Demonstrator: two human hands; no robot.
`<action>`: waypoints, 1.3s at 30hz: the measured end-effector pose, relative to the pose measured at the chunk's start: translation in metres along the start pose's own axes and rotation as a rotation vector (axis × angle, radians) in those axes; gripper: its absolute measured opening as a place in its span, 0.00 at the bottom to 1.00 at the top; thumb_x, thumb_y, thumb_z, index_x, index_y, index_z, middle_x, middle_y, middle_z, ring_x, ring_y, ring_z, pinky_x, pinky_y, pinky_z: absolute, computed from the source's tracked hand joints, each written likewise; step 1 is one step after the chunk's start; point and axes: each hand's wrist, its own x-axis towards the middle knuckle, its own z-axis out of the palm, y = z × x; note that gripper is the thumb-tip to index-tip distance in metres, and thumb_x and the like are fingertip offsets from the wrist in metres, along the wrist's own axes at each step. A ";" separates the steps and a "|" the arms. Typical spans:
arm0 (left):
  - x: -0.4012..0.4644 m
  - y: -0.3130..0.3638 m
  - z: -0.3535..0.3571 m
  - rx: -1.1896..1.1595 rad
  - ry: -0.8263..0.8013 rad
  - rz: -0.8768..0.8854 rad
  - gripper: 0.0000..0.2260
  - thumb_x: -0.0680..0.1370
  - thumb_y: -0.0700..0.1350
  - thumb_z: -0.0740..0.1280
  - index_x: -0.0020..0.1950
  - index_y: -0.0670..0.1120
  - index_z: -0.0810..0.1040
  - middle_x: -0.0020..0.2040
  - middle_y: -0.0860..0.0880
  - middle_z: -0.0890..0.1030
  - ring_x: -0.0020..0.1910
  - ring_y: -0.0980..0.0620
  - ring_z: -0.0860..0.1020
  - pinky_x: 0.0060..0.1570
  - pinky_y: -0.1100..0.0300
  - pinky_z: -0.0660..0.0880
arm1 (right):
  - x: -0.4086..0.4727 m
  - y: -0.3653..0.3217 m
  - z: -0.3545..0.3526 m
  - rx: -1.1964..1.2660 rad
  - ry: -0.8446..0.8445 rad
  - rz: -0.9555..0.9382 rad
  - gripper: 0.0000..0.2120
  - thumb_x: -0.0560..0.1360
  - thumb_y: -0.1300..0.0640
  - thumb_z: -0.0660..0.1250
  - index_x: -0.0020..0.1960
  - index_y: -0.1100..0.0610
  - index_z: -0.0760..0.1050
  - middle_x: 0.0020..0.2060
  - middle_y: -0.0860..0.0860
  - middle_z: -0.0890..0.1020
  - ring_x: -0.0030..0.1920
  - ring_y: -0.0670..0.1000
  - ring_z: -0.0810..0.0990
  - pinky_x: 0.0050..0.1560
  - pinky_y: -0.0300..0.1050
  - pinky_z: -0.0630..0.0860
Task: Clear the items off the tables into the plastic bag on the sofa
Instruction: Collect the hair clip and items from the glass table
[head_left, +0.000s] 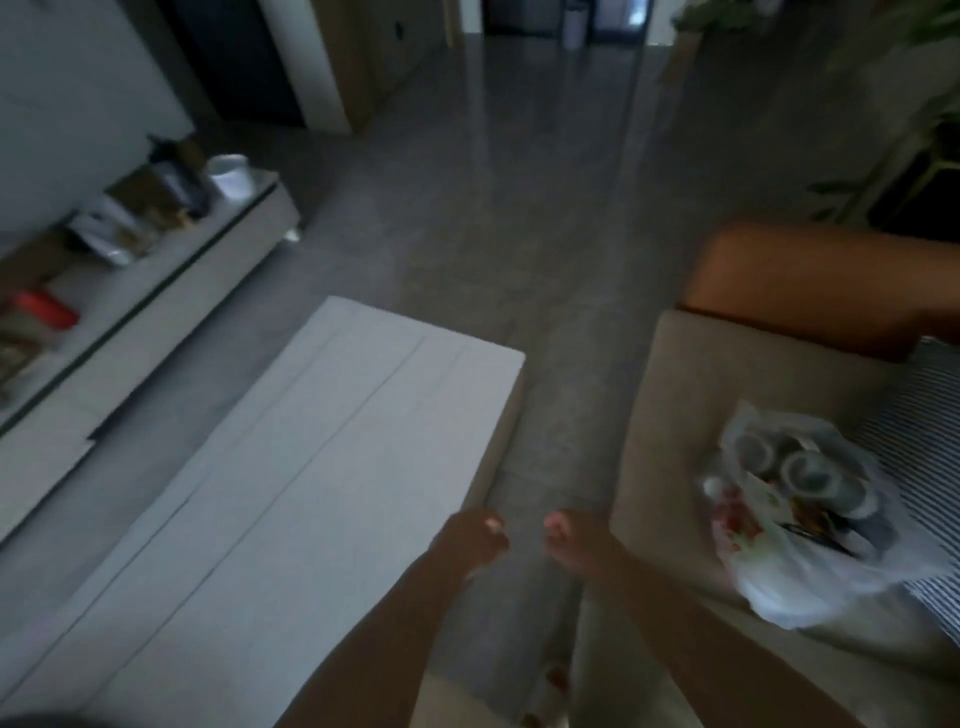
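Bag: plastic bag (795, 519) lies on sofa (670, 415) seat, to my right, mouth open toward me. White/translucent film, crumpled.
Bag contents: several round pale cup-like items w/ rims up, plus red-and-white printed wrapper near front edge. Blurred; can't tell exact count.
Bag neighbours: striped cushion (930, 431) just beside bag on far-right side, bag's right edge overlapping it. Brown cushion (810, 286) behind, well apart from bag.
Left hand (475, 538): fingers curled in loosely, nothing in it as far as I can see. Hangs over near corner of counter (311, 441), at its right edge.
Right hand (563, 540): fingers curled under, palm down, nothing visibly held. Over floor gap betw. counter and sofa, near sofa's front edge. Motion blur, so finger detail approx.
Hands rel.: side by side, near each other, not touching. Neither touches bag.
Counter: long pale low top, seams running lengthwise, lies left of sofa w/ strip of floor (493, 218) between.
Far-left unit: low TV-style cabinet (171, 291) along wall, carrying clutter: white pot (231, 176), dark boxes, red item (47, 310). Blurred, no further ID.
Background: grey tiled floor runs to doorway at top; green plant (914, 156) at upper right.
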 end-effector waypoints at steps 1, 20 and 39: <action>-0.007 -0.017 -0.010 -0.012 0.024 -0.022 0.14 0.76 0.43 0.68 0.62 0.43 0.78 0.62 0.44 0.78 0.62 0.47 0.76 0.61 0.58 0.73 | 0.001 -0.015 0.010 0.005 -0.071 0.017 0.18 0.79 0.53 0.59 0.67 0.58 0.69 0.64 0.54 0.76 0.65 0.50 0.73 0.61 0.38 0.65; -0.186 -0.333 -0.076 -0.562 0.336 -0.425 0.08 0.73 0.46 0.72 0.49 0.45 0.79 0.41 0.47 0.79 0.36 0.52 0.76 0.51 0.53 0.78 | -0.047 -0.281 0.203 -0.238 -0.471 -0.329 0.19 0.78 0.48 0.61 0.64 0.56 0.71 0.62 0.52 0.77 0.62 0.51 0.76 0.58 0.41 0.71; -0.335 -0.410 0.016 -0.948 0.611 -0.971 0.15 0.74 0.57 0.64 0.48 0.48 0.82 0.48 0.48 0.83 0.51 0.47 0.81 0.47 0.60 0.77 | -0.118 -0.391 0.337 -0.643 -0.806 -0.690 0.21 0.75 0.44 0.62 0.64 0.53 0.72 0.61 0.51 0.77 0.60 0.51 0.76 0.59 0.47 0.75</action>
